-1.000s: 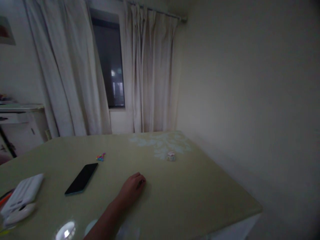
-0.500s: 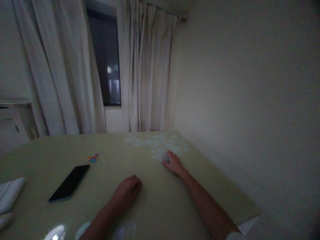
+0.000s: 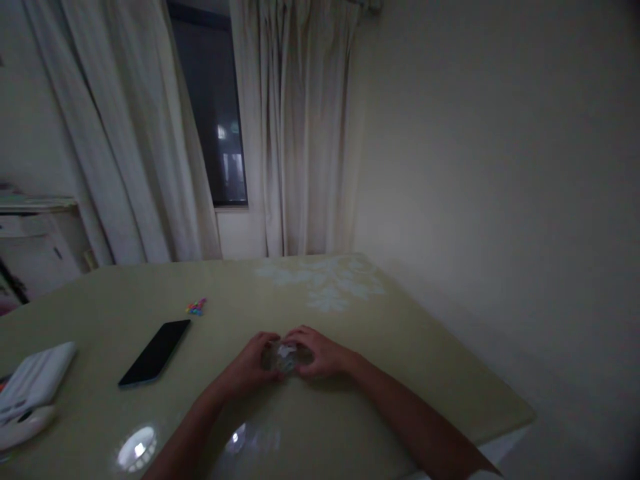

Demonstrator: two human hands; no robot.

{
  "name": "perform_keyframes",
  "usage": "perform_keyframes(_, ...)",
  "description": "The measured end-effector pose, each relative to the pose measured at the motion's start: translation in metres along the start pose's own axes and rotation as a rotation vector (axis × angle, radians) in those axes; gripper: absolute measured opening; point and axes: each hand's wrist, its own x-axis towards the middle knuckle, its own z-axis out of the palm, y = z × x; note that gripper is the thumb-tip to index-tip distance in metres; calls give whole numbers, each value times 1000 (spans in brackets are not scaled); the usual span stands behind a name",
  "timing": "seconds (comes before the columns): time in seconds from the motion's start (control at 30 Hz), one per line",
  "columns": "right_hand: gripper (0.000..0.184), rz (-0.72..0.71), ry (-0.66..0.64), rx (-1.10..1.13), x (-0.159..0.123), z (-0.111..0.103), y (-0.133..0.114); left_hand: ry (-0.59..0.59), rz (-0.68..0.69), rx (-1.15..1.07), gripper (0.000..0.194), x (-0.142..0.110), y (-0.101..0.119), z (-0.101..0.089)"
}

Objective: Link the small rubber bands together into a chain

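Observation:
Between my two hands, low over the near middle of the table, is a small clear, shiny object point(image 3: 287, 358) with a pale patch on top; its exact kind is too blurred to tell. My left hand point(image 3: 254, 363) curls around its left side, with thumb and fingers bent toward it. From the right, my right hand point(image 3: 320, 353) grips it the same way, fingertips over the top and thumb at the near side. The fingertips of both hands almost meet.
A black phone point(image 3: 156, 353) lies left of my hands. Beyond it sits a small cluster of colourful bits point(image 3: 197, 307). White items, one a flat case point(image 3: 43, 377), rest at the left edge. A wall point(image 3: 490, 233) runs along the table's right side.
My right hand has drawn back from the far right toward me and leftward, bringing the small clear object. My left hand has opened from a curled pose and closed around the object's left side.

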Motion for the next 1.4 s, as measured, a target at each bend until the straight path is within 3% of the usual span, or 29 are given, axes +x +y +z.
perform_keyframes(0.13,90,95,40,4,-3,3,8,-38,-52,2,73,-1,4,-2)
perform_keyframes(0.53,82,72,59,27,-1,5,8,21,-11,111,68,-2,14,-4)
perform_keyframes(0.77,86,74,97,148,-3,6,12,54,-26,57,78,-2,12,-1)
perform_keyframes(0.93,82,22,198,197,1,2,17,111,-25,102,86,2,8,2)
perform_keyframes(1.0,81,91,299,145,3,-8,23,116,1,138,75,2,8,2)
perform_keyframes(1.1,78,450,460,-112,-3,-31,39,131,25,167,65,2,9,1)
perform_keyframes(1.2,72,643,523,-218,-19,-52,57,148,-5,149,65,2,10,0)
perform_keyframes(1.3,71,736,522,-272,-31,-63,65,141,-45,125,67,3,10,0)
perform_keyframes(1.4,79,725,512,-316,-25,-56,55,172,-48,121,66,4,11,0)
